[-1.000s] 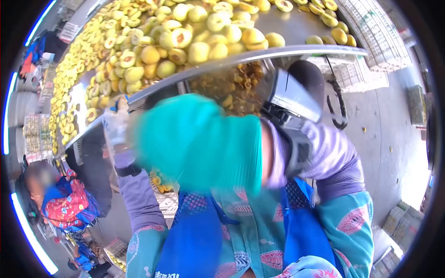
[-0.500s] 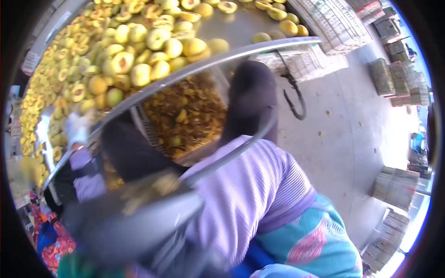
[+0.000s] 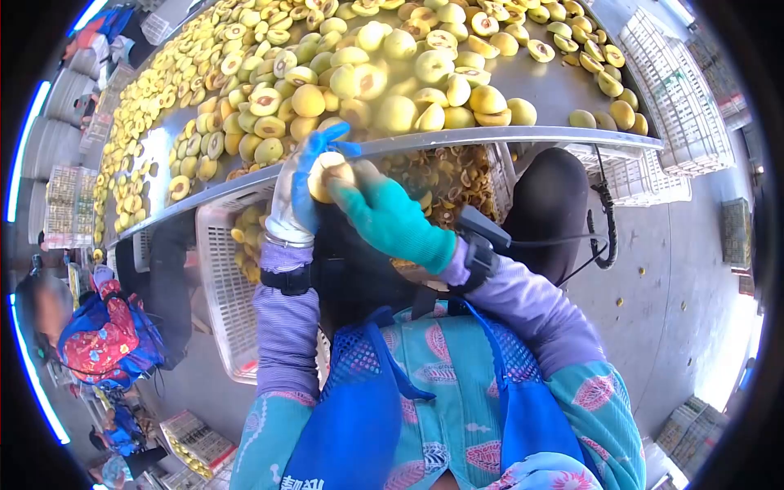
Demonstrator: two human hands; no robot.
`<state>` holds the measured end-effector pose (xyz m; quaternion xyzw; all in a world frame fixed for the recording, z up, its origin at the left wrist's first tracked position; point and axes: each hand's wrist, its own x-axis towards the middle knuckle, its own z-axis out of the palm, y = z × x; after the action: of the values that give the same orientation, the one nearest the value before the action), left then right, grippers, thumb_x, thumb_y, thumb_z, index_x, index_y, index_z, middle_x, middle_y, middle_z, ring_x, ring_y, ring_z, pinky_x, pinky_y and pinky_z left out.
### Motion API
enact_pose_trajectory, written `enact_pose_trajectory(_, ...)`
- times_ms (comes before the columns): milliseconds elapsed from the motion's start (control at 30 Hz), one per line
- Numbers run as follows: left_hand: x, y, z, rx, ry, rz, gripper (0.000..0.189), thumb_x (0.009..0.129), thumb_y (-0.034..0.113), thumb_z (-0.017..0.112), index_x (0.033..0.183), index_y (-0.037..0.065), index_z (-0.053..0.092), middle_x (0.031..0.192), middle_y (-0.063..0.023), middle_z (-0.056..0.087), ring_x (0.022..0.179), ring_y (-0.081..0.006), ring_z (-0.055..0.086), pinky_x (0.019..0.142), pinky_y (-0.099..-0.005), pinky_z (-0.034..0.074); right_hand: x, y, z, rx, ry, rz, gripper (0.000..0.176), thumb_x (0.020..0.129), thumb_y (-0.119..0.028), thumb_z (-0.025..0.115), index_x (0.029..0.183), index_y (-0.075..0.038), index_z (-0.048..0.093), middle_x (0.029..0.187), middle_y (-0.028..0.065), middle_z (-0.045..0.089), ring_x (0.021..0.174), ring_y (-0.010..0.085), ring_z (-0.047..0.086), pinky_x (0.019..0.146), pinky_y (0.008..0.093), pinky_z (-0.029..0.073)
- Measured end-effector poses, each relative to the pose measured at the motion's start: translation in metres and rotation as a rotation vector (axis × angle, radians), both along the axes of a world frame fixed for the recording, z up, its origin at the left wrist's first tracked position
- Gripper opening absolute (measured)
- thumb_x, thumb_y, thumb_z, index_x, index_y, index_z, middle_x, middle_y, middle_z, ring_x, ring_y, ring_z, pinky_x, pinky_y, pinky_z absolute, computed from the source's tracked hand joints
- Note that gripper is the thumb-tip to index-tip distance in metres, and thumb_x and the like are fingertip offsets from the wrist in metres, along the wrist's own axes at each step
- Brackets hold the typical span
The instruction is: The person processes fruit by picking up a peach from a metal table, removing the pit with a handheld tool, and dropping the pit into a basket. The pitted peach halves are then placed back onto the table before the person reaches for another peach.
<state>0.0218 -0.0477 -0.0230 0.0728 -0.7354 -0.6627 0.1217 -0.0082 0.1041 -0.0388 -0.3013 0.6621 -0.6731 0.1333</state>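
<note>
My left hand (image 3: 298, 184), in a white glove with blue fingers, is closed around a pale yellow peach half (image 3: 325, 175) just off the table's near edge. From the other side, my right hand (image 3: 392, 208) in a green glove presses its thumb and fingers against the same fruit. Whether the right hand also has a small tool in it is hidden. Beyond the hands, many yellow peach halves (image 3: 265, 100) lie heaped on the metal table (image 3: 523, 82).
Below the table edge stand a white plastic crate (image 3: 237, 302) with fruit pieces and a bin of peach scraps (image 3: 465, 180). White crates (image 3: 678, 98) are stacked at the right. A person in a red floral sleeve (image 3: 102, 343) sits at the left. A black cable hook (image 3: 604, 220) hangs at right.
My view has straightened and swung left. My left hand has come from the heap to the table edge, where both hands now meet on a peach half. The earlier blurred right arm is now clear.
</note>
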Motion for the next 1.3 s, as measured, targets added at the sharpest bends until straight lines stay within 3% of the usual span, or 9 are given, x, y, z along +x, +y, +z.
enact_pose_trajectory(100,0.007,0.000,-0.006,0.620,-0.049,-0.019,0.061,0.102,0.042,0.041,0.133,-0.009,0.047,0.108,-0.0201,0.065,0.096,-0.0260,0.064,0.089,-0.0358,0.053,0.003,0.029,0.005,-0.050,-0.478,-0.016,0.026,0.098,-0.024,0.055,0.092,0.000,0.060,0.075,0.0189,0.062,0.065,0.0339,0.062,0.056,0.0398,0.046)
enact_pose_trajectory(133,0.009,0.004,-0.006,0.677,-0.017,-0.016,0.062,0.102,0.043,0.040,0.135,-0.010,0.045,0.110,-0.0218,0.064,0.098,-0.0291,0.063,0.096,-0.0388,0.049,0.005,0.032,-0.001,-0.011,-0.240,-0.076,0.026,0.097,-0.025,0.057,0.089,-0.001,0.059,0.072,0.0198,0.061,0.063,0.0362,0.061,0.053,0.0420,0.045)
enact_pose_trajectory(300,0.007,0.036,0.003,0.620,0.019,-0.007,0.060,0.101,0.040,0.041,0.133,-0.011,0.047,0.109,-0.0185,0.066,0.099,-0.0247,0.064,0.093,-0.0342,0.050,0.012,0.039,-0.002,0.144,0.174,-0.113,0.026,0.096,-0.025,0.059,0.084,-0.001,0.057,0.066,0.0216,0.058,0.058,0.0385,0.059,0.049,0.0456,0.042)
enact_pose_trajectory(667,0.000,0.037,-0.011,0.438,-0.111,0.057,0.056,0.101,0.039,0.045,0.122,-0.013,0.053,0.100,-0.0199,0.066,0.089,-0.0273,0.066,0.079,-0.0370,0.055,0.007,0.052,0.039,0.257,-0.806,0.288,0.034,0.102,-0.037,0.048,0.100,-0.005,0.058,0.064,-0.0023,0.051,0.047,0.0066,0.046,0.042,0.0239,0.038)
enact_pose_trajectory(867,0.008,0.063,0.000,0.558,0.007,0.148,0.052,0.100,0.039,0.049,0.121,-0.008,0.053,0.105,-0.0200,0.064,0.088,-0.0290,0.067,0.078,-0.0393,0.057,0.008,0.051,0.017,0.209,-0.506,0.212,0.042,0.100,-0.046,0.046,0.100,-0.006,0.056,0.065,0.0009,0.051,0.047,0.0083,0.048,0.042,0.0236,0.041)
enact_pose_trajectory(967,0.016,0.069,-0.016,0.269,0.065,0.184,0.039,0.100,0.029,0.050,0.119,-0.005,0.055,0.100,-0.0168,0.066,0.083,-0.0246,0.069,0.070,-0.0336,0.060,0.009,0.058,0.040,0.294,-0.712,0.275,0.045,0.099,-0.051,0.046,0.095,-0.007,0.055,0.064,0.0011,0.050,0.047,0.0083,0.049,0.040,0.0238,0.041)
enact_pose_trajectory(1000,0.016,0.075,-0.005,0.530,0.009,0.240,0.040,0.100,0.030,0.051,0.120,-0.005,0.055,0.100,-0.0161,0.066,0.080,-0.0229,0.068,0.069,-0.0335,0.059,0.014,0.058,0.039,0.249,-0.770,0.272,0.048,0.098,-0.053,0.045,0.095,-0.006,0.055,0.062,0.0008,0.050,0.044,0.0083,0.048,0.038,0.0234,0.039)
enact_pose_trajectory(1100,0.016,0.065,-0.002,0.432,-0.060,0.045,0.041,0.097,0.029,0.057,0.119,-0.005,0.057,0.100,-0.0148,0.067,0.078,-0.0212,0.067,0.067,-0.0325,0.058,0.023,0.056,0.033,0.107,-0.925,0.330,0.054,0.098,-0.058,0.042,0.093,-0.006,0.056,0.058,0.0003,0.051,0.038,0.0090,0.047,0.032,0.0227,0.036)
enact_pose_trajectory(1300,-0.006,0.072,-0.020,0.467,-0.030,0.285,0.028,0.094,0.019,0.064,0.101,-0.008,0.063,0.082,-0.0127,0.068,0.066,-0.0181,0.065,0.061,-0.0302,0.056,0.019,0.060,0.032,-0.035,-1.079,0.353,0.053,0.097,-0.059,0.041,0.088,-0.008,0.052,0.057,-0.0007,0.048,0.034,0.0099,0.042,0.030,0.0226,0.035)
